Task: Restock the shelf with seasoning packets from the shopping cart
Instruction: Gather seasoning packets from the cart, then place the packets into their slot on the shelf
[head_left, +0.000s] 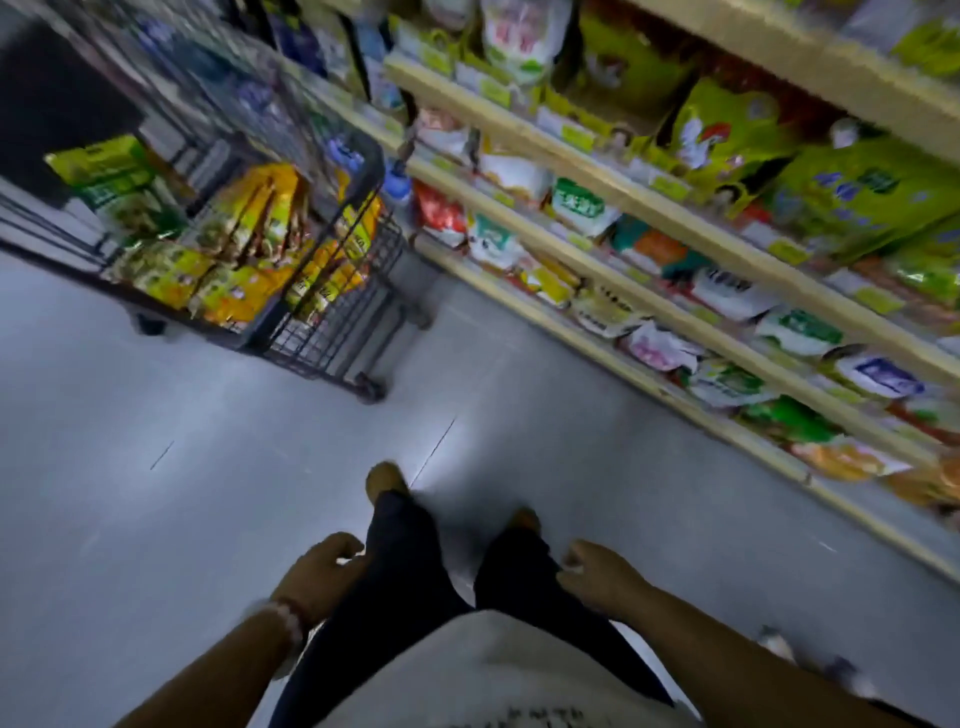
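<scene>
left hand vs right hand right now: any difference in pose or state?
The left hand hangs beside the left leg; the right hand hangs beside the right leg, on the shelf side. The left wrist carries a pale bead bracelet; the right wrist looks bare. Shared: both are loosely curled, hold nothing, and are well short of the shopping cart.

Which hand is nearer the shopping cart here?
Left. The left hand hangs empty by the thigh, below the shopping cart; the right hand hangs on the shelf side, farther away.
</scene>
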